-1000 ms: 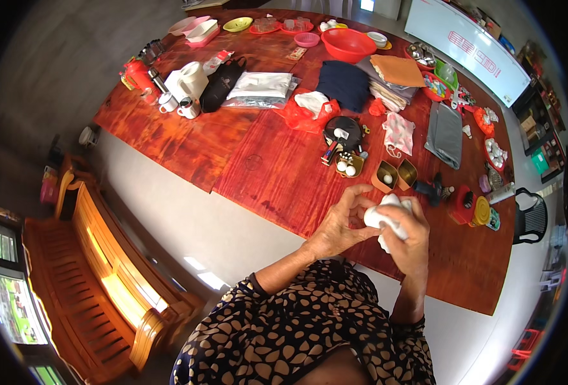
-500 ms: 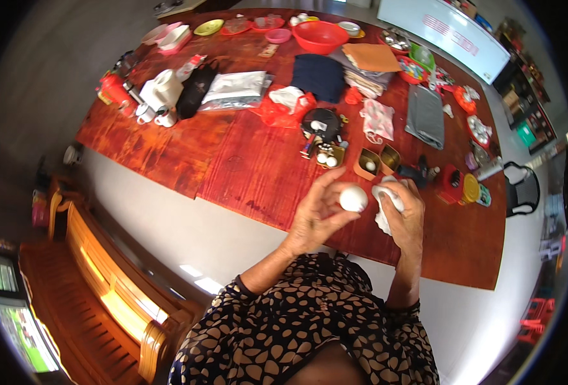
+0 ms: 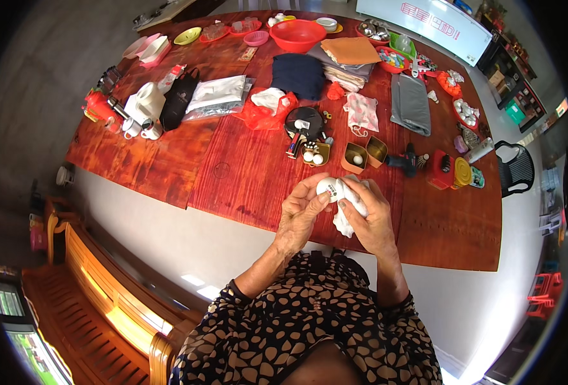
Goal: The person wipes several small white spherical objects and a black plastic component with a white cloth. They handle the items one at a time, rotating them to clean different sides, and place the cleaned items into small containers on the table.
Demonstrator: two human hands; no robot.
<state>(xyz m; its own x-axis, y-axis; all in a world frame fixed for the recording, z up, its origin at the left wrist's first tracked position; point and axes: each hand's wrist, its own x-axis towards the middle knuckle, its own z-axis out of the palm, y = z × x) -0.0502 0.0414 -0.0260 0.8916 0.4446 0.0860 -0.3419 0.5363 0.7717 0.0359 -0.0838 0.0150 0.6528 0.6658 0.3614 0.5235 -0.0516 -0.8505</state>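
White, small and round — a ball (image 3: 327, 187), ping-pong sized by the look of it, held over the near edge of the red wooden table (image 3: 245, 173).

Head view, item by item:

Left hand (image 3: 300, 215): fingers curled, thumb and fingertips pinching the ball from the left and below. Some small dark marking shows on the ball's near face; too small to make out.

Right hand (image 3: 370, 218): closed around a crumpled white cloth (image 3: 348, 208), the cloth pressed against the ball's right side and hanging loose below the palm. The two hands meet at the ball.

Handling note, as a judgement: wiping goes best if the left fingertips hold lightly at the ball's edges and turn it a little at a time, so each face comes to the cloth; a thin hollow ball would dent under a hard squeeze. Bunching the cloth into a firm pad should give cleaner contact than the loose tail.

On the table just beyond the hands: a small yellow box (image 3: 314, 157) holding two white balls, an open brown box (image 3: 354, 158) with one more, a second brown box (image 3: 377, 149) beside it.

Farther back: a red bowl (image 3: 297, 33), folded dark cloth (image 3: 299, 74), a grey folded item (image 3: 410, 102).
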